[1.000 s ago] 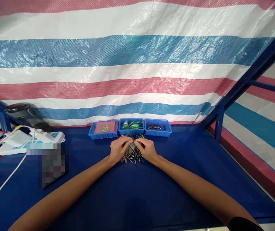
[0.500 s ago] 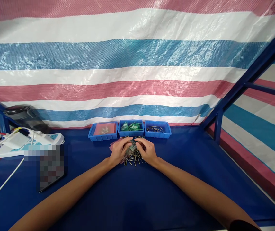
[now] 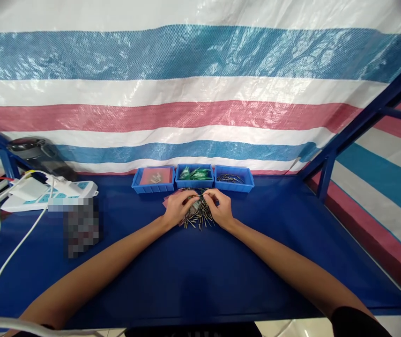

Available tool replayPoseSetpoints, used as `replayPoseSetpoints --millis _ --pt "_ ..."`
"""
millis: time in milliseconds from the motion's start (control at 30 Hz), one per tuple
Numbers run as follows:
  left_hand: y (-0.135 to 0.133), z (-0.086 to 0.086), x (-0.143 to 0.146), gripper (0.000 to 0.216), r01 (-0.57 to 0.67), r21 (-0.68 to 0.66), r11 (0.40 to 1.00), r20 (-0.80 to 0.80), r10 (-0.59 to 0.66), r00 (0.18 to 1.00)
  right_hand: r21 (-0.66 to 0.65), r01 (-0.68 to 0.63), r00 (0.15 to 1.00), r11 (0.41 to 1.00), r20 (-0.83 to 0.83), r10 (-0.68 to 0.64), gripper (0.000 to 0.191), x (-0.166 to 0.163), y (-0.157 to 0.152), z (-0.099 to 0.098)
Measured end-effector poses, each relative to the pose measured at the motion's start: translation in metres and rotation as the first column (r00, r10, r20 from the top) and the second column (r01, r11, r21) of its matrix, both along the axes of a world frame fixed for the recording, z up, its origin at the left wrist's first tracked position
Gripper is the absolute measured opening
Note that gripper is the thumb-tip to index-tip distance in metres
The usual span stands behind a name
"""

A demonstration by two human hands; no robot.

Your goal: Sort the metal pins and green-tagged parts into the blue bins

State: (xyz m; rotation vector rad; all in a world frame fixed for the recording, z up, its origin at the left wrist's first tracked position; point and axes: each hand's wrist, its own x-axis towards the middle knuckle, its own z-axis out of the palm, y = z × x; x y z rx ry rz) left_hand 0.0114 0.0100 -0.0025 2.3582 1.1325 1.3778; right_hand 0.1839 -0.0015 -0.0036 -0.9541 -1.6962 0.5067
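More of the front edge of the table (image 3: 196,276) shows than half a second ago; wide room lies between it and the pin pile (image 3: 199,218). Over the pile, left hand (image 3: 176,208) and right hand (image 3: 222,208) close fingertips on one thin pin (image 3: 200,195). Three blue boxes (image 3: 195,184) line the back edge.

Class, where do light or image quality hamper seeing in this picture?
Head view: glare whitens patches of the striped sheet; head view: a dim, dark patch dulls the near table; head view: blocky pixels hide an item at left; head view: metal pieces lack fine detail.
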Motion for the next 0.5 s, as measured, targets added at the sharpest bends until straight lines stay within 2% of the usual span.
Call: replayPoseSetpoints --millis 200,367,500 --pt "-0.002 0.0006 -0.0017 0.017 -0.018 0.036 0.999 0.072 0.016 0.997 0.042 -0.046 0.997 0.998 0.062 0.044 0.022 -0.0011 0.0006 0.0002" --pt "-0.0052 -0.0009 -0.0022 0.021 0.05 -0.061 0.997 0.162 -0.039 0.986 0.053 -0.082 0.978 0.995 0.197 0.07 0.027 -0.0025 0.0029 -0.0032" --pt "-0.0067 -0.0024 -0.0021 0.019 0.055 -0.126 0.99 0.236 -0.024 0.971 0.038 -0.063 0.98 0.997 0.19 0.055 0.027 -0.0025 0.0025 -0.003"
